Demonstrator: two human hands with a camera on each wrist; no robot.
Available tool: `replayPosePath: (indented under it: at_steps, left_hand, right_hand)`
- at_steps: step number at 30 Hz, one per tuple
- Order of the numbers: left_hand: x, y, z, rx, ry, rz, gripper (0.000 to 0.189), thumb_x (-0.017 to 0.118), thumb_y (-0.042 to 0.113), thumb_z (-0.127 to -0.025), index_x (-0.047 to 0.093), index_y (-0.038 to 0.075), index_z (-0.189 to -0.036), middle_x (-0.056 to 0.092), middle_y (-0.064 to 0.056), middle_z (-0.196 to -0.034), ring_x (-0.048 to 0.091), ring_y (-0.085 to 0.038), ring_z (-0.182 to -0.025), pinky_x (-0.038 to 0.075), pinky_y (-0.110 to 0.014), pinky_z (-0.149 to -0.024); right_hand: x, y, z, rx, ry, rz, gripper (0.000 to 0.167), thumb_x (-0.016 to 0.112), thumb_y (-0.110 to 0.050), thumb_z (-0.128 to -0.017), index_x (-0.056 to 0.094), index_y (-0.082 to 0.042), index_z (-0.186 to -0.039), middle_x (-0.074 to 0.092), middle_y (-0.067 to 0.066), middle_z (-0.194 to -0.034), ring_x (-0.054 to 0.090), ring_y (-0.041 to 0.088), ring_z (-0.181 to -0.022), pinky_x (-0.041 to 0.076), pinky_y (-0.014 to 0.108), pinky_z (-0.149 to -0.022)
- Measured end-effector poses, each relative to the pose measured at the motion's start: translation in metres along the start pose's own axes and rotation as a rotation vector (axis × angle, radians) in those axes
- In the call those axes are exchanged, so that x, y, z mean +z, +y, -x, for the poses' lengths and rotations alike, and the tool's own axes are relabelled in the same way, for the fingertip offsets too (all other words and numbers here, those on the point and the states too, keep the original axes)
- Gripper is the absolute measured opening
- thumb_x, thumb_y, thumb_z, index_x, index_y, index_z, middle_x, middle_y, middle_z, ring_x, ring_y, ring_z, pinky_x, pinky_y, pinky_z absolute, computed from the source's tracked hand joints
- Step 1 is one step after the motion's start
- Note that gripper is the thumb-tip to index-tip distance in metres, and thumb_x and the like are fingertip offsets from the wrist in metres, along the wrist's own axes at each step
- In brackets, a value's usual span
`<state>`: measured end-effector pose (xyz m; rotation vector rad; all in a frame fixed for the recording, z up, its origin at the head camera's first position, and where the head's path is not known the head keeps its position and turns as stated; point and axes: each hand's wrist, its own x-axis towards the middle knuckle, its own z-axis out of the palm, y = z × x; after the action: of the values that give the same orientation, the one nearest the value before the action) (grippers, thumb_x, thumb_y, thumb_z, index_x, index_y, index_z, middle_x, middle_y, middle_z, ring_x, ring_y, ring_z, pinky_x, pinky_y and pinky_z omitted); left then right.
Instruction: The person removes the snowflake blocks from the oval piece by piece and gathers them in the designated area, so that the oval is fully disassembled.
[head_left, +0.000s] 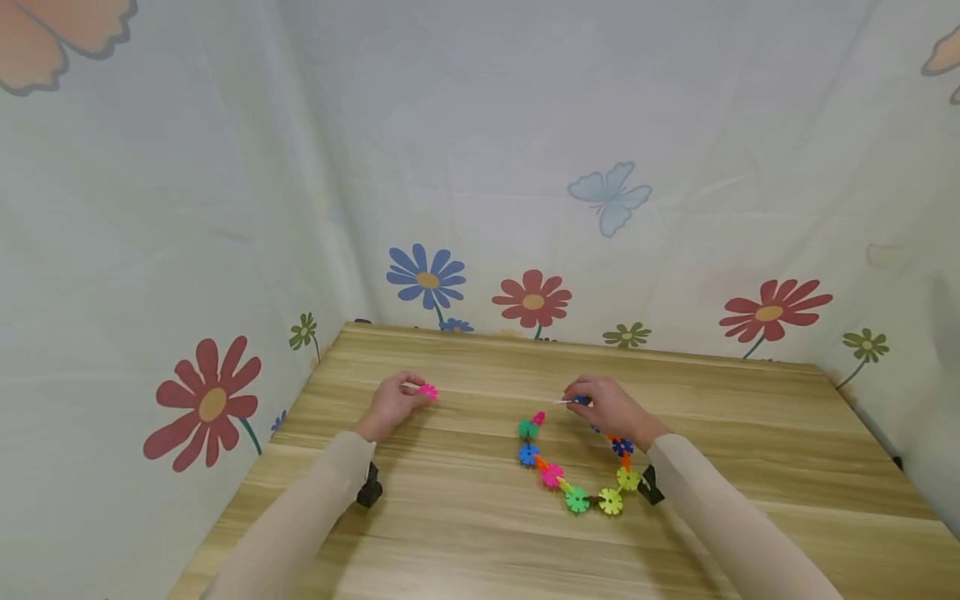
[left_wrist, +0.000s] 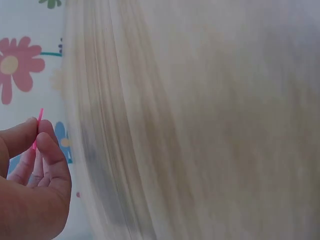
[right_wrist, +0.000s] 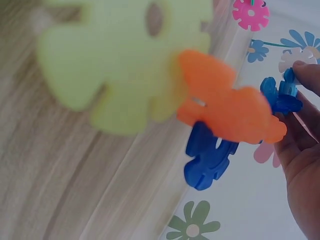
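Note:
Between thumb and fingers my left hand (head_left: 392, 405) pinches a pink snowflake disc (head_left: 428, 392), seen edge-on in the left wrist view. My right hand (head_left: 609, 407) grips the end of a chain of interlocked snowflake discs (head_left: 577, 500). At that end are a blue disc (right_wrist: 287, 101) and a white disc (right_wrist: 296, 60) beside the thumb. The chain curves in an open loop below the right hand, in green, blue, orange, pink and yellow. Its other end, a pink disc (head_left: 538, 417) on a green one, lies left of the right hand. Part of the chain is hidden behind the right hand.
The wood-grain table (head_left: 450, 542) extends under both arms. A pale curtain (head_left: 480, 167) printed with flowers and butterflies hangs behind and at the sides. A black wrist strap piece (head_left: 369, 486) sits below the left sleeve, another (head_left: 651, 486) by the right.

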<state>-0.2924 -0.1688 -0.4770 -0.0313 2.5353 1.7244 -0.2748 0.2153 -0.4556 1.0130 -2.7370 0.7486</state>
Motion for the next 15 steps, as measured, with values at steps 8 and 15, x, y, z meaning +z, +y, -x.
replayPosePath:
  at_steps: [8, 15]
  left_hand:
    - [-0.009, -0.004, -0.009, -0.014, 0.024, -0.104, 0.033, 0.071, 0.003, -0.084, 0.058, -0.003, -0.114, 0.063, -0.018, -0.099, 0.06, -0.025, -0.085, 0.052, -0.034, -0.069]
    - [-0.012, -0.014, -0.019, -0.002, 0.054, -0.126, 0.031, 0.069, -0.002, -0.083, 0.059, -0.005, -0.112, 0.064, -0.019, -0.097, 0.061, -0.024, -0.081, 0.052, -0.027, -0.065]
  right_hand:
    - [0.001, 0.001, 0.001, 0.0, 0.003, -0.007, 0.009, 0.067, -0.008, -0.088, 0.071, -0.006, -0.096, 0.065, 0.003, -0.1, 0.062, 0.018, -0.086, 0.053, 0.038, -0.074]
    - [0.002, 0.0, -0.001, 0.003, -0.006, -0.002, 0.009, 0.067, -0.01, -0.088, 0.071, -0.007, -0.096, 0.065, 0.002, -0.101, 0.061, 0.016, -0.086, 0.052, 0.034, -0.074]
